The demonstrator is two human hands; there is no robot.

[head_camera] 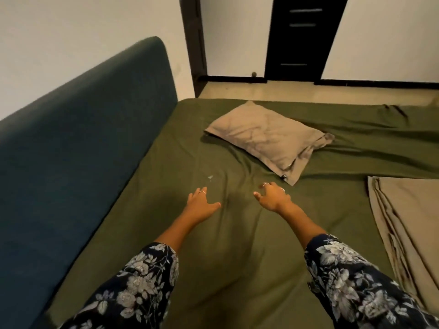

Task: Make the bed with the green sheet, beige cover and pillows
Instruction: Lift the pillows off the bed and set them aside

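The green sheet [237, 245] is spread over the mattress, with wrinkles near the middle and at the far right. One beige pillow [266, 136] lies askew on it toward the far side. A folded beige cover [411, 224] lies at the right edge. Both my arms reach out over the sheet. My left hand [202, 203] hovers with fingers spread and holds nothing. My right hand [273, 195] has loosely bent fingers, is empty, and sits just short of the pillow's near corner.
A dark teal padded headboard [90, 150] runs along the left against a white wall. Beyond the bed are a beige floor [261, 91], a dark door frame [194, 43] and a black door [304, 36].
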